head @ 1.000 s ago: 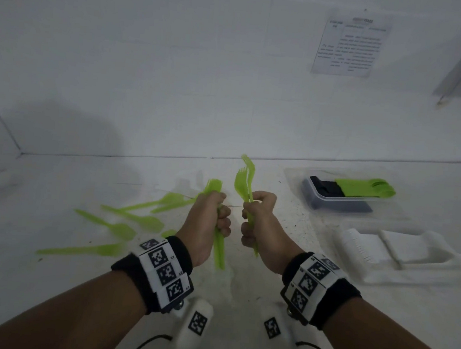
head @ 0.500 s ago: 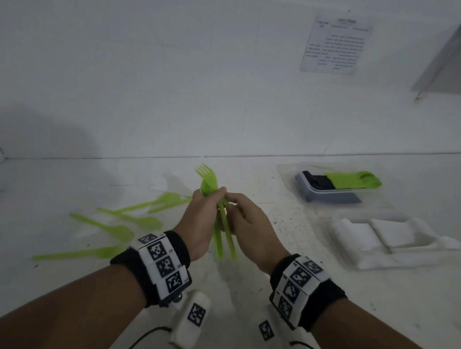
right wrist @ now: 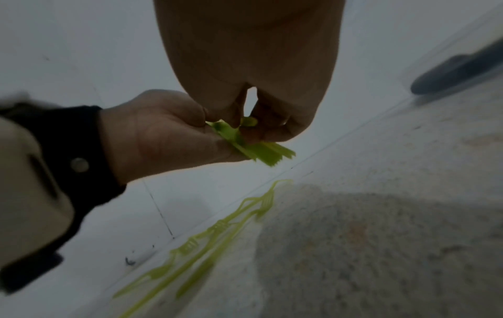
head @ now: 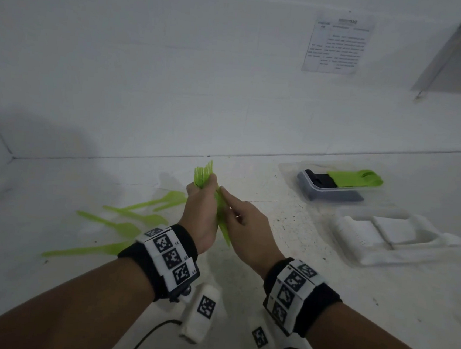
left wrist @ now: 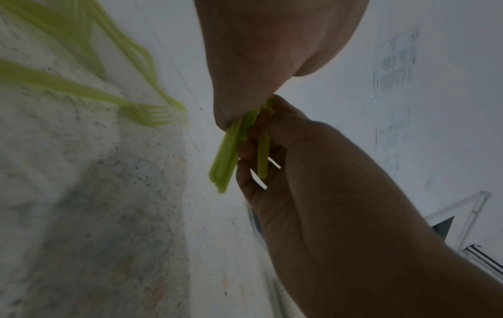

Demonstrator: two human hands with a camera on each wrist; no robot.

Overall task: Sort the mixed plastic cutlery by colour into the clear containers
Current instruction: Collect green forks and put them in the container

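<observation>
My left hand grips a bunch of green plastic forks, tines up and handles pointing down toward me. My right hand is pressed against the bunch from the right and pinches the fork handles between thumb and fingers. In the right wrist view the right hand's fingertips close on the green forks beside the left hand. Several loose green forks lie on the white table to the left.
At the back right stands a clear container holding black cutlery and green cutlery. Nearer right, another clear container holds white cutlery. A printed sheet hangs on the wall.
The two hands, each holding green forks apart, have come together. The right hand's forks now lie against the left hand's bunch.
</observation>
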